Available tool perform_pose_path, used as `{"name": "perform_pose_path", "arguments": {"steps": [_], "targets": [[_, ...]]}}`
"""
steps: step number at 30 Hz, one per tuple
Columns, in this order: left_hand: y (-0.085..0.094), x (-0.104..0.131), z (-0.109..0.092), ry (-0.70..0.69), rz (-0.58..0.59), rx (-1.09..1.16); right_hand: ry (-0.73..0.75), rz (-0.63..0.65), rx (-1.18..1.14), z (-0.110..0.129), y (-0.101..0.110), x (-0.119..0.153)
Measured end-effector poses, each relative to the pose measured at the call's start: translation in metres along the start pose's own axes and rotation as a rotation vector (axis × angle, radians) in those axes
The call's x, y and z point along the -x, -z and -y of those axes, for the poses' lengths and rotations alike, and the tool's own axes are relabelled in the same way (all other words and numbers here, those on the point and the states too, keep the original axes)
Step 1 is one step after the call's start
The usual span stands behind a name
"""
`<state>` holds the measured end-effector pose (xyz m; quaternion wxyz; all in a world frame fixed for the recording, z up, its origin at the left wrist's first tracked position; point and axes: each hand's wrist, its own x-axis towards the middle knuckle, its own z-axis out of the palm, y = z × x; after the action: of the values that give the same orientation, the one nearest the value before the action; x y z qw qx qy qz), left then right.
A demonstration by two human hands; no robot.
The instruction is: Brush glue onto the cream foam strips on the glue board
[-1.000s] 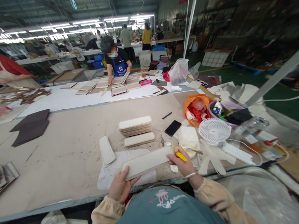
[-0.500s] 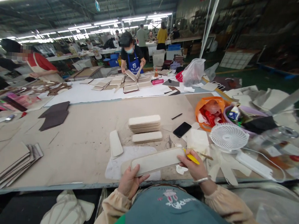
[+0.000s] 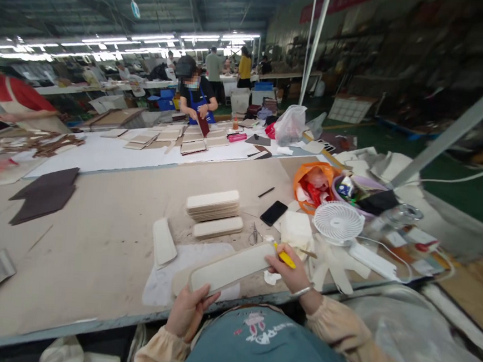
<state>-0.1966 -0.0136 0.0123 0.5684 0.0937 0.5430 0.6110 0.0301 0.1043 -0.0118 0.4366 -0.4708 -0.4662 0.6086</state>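
Left hand (image 3: pixel 188 310) pinches the long cream rounded-end panel (image 3: pixel 231 266) above the bench's near edge; right hand (image 3: pixel 291 268) pinches its far end plus yellow-handled tool (image 3: pixel 286 257).

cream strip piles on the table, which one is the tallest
The rear pile, left of the black phone, is the tallest: it shows many layered edges, while the low pile just in front and the pieces to its left rise less.

Left hand (image 3: pixel 188 310) is low, thumb (image 3: pixel 199 294) above fingers (image 3: pixel 212 300). Right hand (image 3: pixel 292 270) is higher, fingers curled, forearm (image 3: pixel 341 323) angled inward.
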Motion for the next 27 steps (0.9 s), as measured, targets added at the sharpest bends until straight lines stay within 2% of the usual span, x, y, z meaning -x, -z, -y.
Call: {"name": "perform_pose_path", "arguments": {"steps": [10, 17, 22, 27], "targets": [[0.001, 0.000, 0.011, -0.018, 0.000, 0.016, 0.034, -0.036, -0.020, 0.002, 0.009, 0.000], [-0.001, 0.006, 0.012, 0.000, 0.009, 0.040, 0.138, -0.018, 0.045, 0.003, 0.015, -0.004], [0.005, 0.000, 0.009, 0.019, 0.016, 0.046, 0.193, -0.020, 0.126, -0.005, 0.009, -0.014], [0.014, -0.018, 0.003, 0.055, 0.023, 0.069, 0.225, -0.042, 0.171, -0.006, -0.002, -0.026]]}}
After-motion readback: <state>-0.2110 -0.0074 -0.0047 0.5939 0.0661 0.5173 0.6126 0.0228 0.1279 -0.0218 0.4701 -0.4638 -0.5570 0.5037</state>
